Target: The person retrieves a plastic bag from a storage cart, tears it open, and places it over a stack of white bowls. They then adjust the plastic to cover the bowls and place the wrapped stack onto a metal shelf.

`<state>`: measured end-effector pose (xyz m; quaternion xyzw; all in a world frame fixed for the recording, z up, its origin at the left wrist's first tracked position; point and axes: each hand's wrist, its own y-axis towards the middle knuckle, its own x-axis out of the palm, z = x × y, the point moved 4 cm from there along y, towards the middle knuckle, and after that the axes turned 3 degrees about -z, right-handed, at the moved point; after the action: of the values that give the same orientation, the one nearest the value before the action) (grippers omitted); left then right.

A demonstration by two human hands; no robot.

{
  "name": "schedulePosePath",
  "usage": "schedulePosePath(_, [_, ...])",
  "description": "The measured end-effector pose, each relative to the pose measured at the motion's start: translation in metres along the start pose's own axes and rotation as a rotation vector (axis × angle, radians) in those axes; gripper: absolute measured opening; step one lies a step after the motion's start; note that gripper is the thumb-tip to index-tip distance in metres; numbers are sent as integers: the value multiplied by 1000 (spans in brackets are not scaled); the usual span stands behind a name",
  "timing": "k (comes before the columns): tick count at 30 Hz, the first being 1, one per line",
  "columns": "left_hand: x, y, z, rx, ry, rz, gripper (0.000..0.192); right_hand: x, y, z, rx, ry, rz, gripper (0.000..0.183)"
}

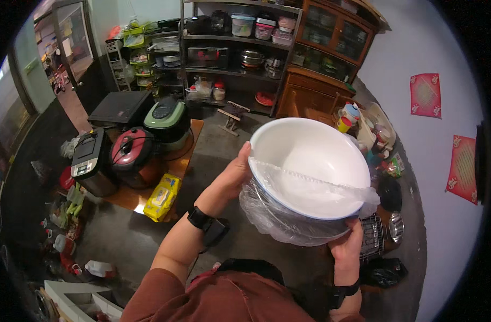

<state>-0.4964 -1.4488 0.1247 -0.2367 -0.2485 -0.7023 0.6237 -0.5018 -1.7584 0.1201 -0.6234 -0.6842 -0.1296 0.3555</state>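
A large white bowl point(314, 161) with a blue-edged rim is tilted towards me, held up above the floor. Clear plastic film point(285, 209) wraps its underside and covers the near part of its mouth, with a gathered edge running across the opening. My left hand point(239, 169) grips the bowl's left side, its thumb up at the rim. Below the near right rim, my right hand point(347, 238) holds the bowl through the film; some of its fingers are hidden beneath. Inside the bowl I see only its bare white surface.
A low wooden table point(128, 199) on the left carries a red-lidded cooker point(133, 149), a green-topped appliance point(165, 116) and a yellow wipes pack point(162, 197). A small stool point(232, 114) stands before the metal shelving point(237, 72). At right are a wire rack point(372, 237) and a black bag point(384, 271).
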Motion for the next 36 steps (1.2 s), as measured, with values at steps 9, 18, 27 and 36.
schedulePosePath(9, [-53, -7, 11, -183, -49, 106, 79, 13, 20, 45, 21, -7, -20, 36])
schedulePosePath(18, [-60, -35, 21, -370, -62, 148, 79, 12, 38, 75, -11, -37, -55, 38])
schedulePosePath(27, [-68, -39, 36, -244, -79, 262, 62, 44, 40, 75, -7, -28, -28, 41])
schedulePosePath(36, [-66, 1, 49, -206, -73, 343, 58, 54, 70, 62, -21, -63, -119, 36])
